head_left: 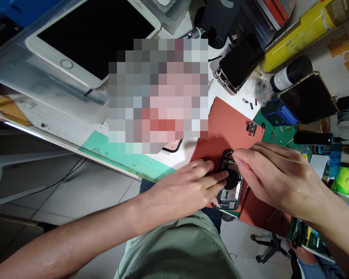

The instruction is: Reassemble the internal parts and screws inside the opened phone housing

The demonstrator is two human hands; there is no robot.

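An opened phone housing lies on a red mat, its inner parts and a round black pad exposed. My left hand holds its left edge, the fingertips resting over the side and the thumb near the lower corner. At the top end of the housing, my right hand is closed in a pinch. Whatever is between those fingertips is hidden. A thin dark pointed tool lies beside the housing, below the right hand. Further up the mat sits a small phone part, possibly a camera module.
Beyond the red mat stand a partly opened phone, another phone on a holder and a yellow can. A large white phone rests on a clear plastic box at left. Pixelation covers the area left of the mat.
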